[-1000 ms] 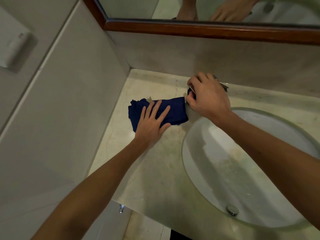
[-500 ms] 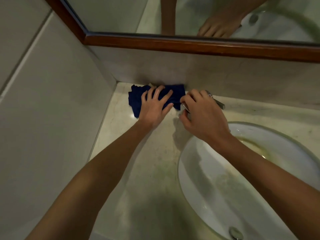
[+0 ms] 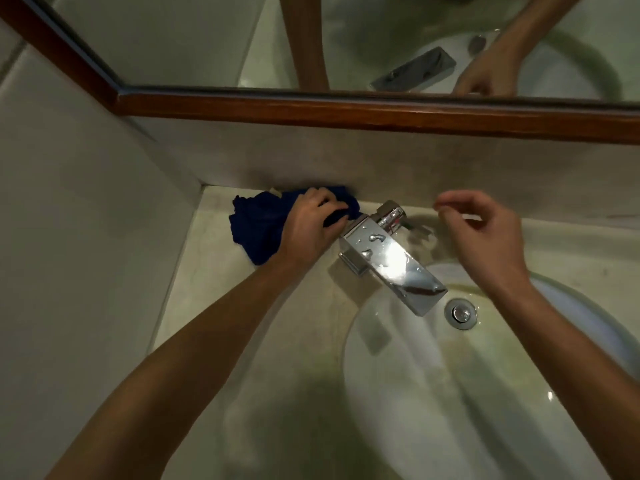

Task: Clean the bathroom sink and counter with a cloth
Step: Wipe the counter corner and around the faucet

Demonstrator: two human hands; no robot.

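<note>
The counter (image 3: 214,306), pale and stained, is seen running from the left wall to the back wall, with the mirror (image 3: 346,36) in its wooden frame above. The white oval sink (image 3: 433,393) is set into the counter's right part; nothing but the metal drain plug (image 3: 461,312) is seen in it. The chrome faucet (image 3: 391,261), hidden under the right hand half a second ago, is now uncovered, with water drops on its flat top and its spout reaching over the sink's back rim. The blue cloth (image 3: 258,226) has been kept in the counter's back-left corner, bunched against the back wall and just left of the faucet. It is gripped by the left hand (image 3: 308,230), whose fingers are curled over it. The right hand (image 3: 485,233) has been lifted off the faucet and is held above the counter's back edge, fingers loosely bent, nothing grasped.
</note>
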